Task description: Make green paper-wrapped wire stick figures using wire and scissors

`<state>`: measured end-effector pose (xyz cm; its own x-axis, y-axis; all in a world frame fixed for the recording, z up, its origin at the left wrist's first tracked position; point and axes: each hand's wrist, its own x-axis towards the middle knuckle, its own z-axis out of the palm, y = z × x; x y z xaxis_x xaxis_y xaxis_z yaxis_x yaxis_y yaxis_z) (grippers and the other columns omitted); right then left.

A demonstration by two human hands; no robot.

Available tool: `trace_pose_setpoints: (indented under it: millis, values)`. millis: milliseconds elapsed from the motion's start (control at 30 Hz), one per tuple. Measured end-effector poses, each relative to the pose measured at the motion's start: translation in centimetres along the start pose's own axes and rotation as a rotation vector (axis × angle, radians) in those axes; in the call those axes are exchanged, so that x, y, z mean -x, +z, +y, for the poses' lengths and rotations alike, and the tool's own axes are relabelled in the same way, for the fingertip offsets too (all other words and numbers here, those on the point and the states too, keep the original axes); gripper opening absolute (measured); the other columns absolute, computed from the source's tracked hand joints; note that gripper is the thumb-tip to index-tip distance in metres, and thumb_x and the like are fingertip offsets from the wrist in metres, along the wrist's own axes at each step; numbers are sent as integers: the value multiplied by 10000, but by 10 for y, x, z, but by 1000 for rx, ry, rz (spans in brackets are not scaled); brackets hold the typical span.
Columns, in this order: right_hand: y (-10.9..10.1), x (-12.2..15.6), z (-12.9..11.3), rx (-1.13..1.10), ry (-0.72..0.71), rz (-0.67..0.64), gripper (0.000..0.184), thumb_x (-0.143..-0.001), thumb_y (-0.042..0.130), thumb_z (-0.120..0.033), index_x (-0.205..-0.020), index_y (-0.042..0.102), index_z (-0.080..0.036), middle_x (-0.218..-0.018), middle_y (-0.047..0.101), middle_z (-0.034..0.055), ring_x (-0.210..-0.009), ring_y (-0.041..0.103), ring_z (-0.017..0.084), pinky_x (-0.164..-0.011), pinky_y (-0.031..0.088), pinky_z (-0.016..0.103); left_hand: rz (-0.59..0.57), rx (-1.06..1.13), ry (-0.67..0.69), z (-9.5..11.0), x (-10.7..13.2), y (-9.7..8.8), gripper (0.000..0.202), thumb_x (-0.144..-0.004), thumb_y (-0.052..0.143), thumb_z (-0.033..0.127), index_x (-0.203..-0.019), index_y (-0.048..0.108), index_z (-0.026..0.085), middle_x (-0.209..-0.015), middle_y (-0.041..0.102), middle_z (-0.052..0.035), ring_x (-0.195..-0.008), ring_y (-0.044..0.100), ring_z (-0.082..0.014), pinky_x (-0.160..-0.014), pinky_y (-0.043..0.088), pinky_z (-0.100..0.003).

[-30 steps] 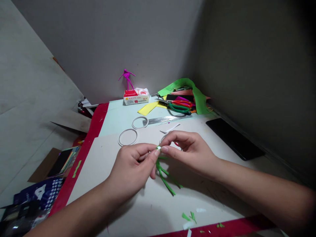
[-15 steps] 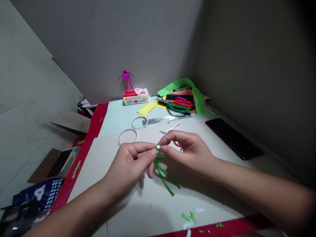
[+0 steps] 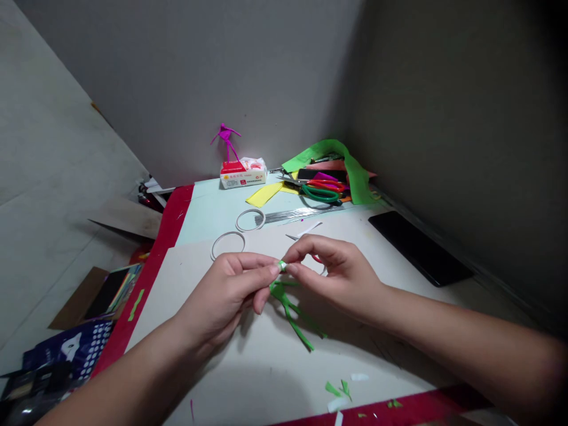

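Note:
My left hand (image 3: pixel 222 290) and my right hand (image 3: pixel 337 275) meet in the middle of the board, fingertips pinching a small green-and-white paper roll (image 3: pixel 281 266) between them. Below it hangs a branching green paper strip (image 3: pixel 290 307), its thin arms reaching down over the board. A thin white paper strip (image 3: pixel 306 229) and a metal tip lie just beyond my right hand. A bit of red shows behind those fingers, mostly hidden.
Two wire rings (image 3: pixel 228 245) lie beyond my left hand. Farther back are a wire bundle (image 3: pixel 297 215), red-and-green handled scissors (image 3: pixel 323 190), yellow paper (image 3: pixel 265 194), green paper (image 3: pixel 357 174), a tissue packet (image 3: pixel 243 176), a magenta wire figure (image 3: pixel 227 141) and a black phone (image 3: pixel 419 248).
My left hand has shifted slightly left and turned, and the green strip has swung slightly left with the roll. The whole view has drifted a little.

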<state>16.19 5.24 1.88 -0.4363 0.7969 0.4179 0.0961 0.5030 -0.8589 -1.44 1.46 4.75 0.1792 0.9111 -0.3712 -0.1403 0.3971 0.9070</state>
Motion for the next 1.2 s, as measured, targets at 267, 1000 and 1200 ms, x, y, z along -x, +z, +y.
trace_pose_setpoints:
  millis: [267, 1000, 1200]
  values:
    - [2, 2, -4, 88, -20, 90, 61, -812, 633, -196, -753, 648, -190, -717, 695, 12, -668, 627, 138, -643, 485, 261, 84, -251, 103, 3, 3, 2, 205, -796, 669, 271, -932, 745, 138, -381, 502, 62, -426, 392, -67, -470, 315, -176]
    - [9, 6, -3, 177, -14, 138, 95, -753, 626, -88, -731, 688, -158, -671, 695, -2, -639, 611, 113, -636, 462, 233, 310, -475, 222, -6, 7, 15, 159, -766, 662, 286, -729, 711, 139, -398, 486, 60, -381, 388, -53, -377, 274, -151]
    - [8, 5, -2, 150, -7, 118, 101, -756, 619, -85, -752, 695, -151, -690, 699, 5, -656, 621, 118, -645, 468, 236, 311, -472, 253, -8, 6, 14, 175, -765, 665, 298, -703, 693, 137, -408, 485, 59, -392, 382, -48, -381, 276, -139]
